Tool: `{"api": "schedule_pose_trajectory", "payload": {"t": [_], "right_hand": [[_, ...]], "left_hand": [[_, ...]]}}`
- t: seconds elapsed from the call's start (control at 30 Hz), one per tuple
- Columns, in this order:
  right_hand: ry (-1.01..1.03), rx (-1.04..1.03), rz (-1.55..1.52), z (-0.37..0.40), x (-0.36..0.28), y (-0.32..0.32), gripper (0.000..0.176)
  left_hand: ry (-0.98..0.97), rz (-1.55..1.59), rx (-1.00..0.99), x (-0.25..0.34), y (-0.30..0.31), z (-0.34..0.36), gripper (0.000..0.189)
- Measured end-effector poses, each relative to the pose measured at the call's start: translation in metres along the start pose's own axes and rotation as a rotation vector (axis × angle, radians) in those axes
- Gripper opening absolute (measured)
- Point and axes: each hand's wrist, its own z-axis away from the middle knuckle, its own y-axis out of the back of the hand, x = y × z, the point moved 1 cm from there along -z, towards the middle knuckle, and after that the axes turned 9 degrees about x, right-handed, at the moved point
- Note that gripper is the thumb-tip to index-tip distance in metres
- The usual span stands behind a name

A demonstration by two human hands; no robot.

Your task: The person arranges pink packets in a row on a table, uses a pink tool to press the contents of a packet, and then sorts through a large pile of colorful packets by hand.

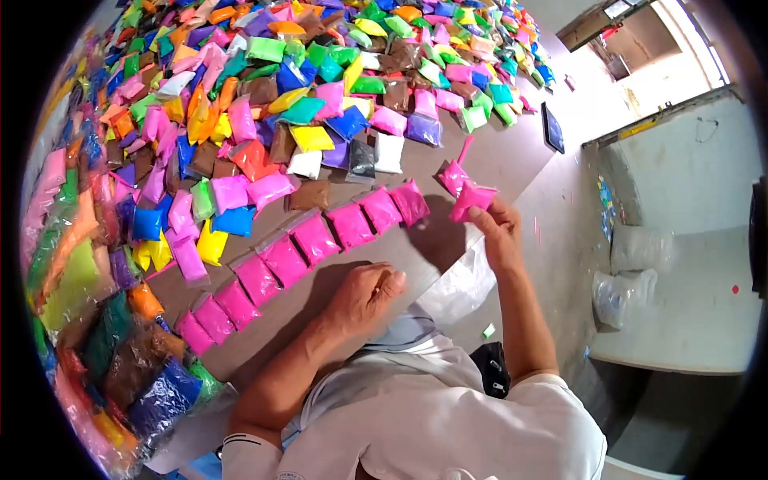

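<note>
My right hand pinches a small pink packet between thumb and fingers, at the right side of the table. Just beyond it lies another pink packet, with a thin pink strip sticking up behind it. My left hand rests closed at the table's near edge, thumb on top, with nothing visible in it. In front of it, a slanting row of several pink packets runs from lower left to upper right, side by side.
A large heap of small packets in many colours covers the table's far and left parts. A dark flat device lies by the right edge of the table. Clear plastic hangs near my lap. Plastic bags stand at the right.
</note>
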Motion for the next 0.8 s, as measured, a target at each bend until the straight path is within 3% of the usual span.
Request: {"api": "schedule_pose_trajectory", "payload": {"t": [0.13,0.3,0.4,0.57,0.73,0.8], "right_hand": [[-0.17,-0.182,-0.036,0.039,0.003,-0.029,0.026],[-0.136,-0.378,-0.088,0.069,0.006,-0.067,0.025],[-0.241,-0.332,-0.137,0.079,0.014,-0.074,0.027],[-0.324,-0.266,-0.178,0.079,0.024,-0.072,0.035],[-0.384,-0.267,-0.188,0.074,0.003,-0.084,0.035],[-0.319,-0.287,-0.213,0.071,0.003,-0.087,0.034]], "left_hand": [[0.032,0.05,-0.055,0.005,0.003,-0.001,0.048],[0.091,0.065,-0.037,0.001,0.003,0.003,0.044],[0.052,0.091,0.011,0.003,0.003,0.0,0.047],[0.271,0.24,-0.009,0.003,0.004,-0.001,0.05],[0.264,0.168,-0.058,0.009,0.007,-0.003,0.053],[0.235,0.133,-0.077,0.009,0.007,-0.003,0.054]]}}
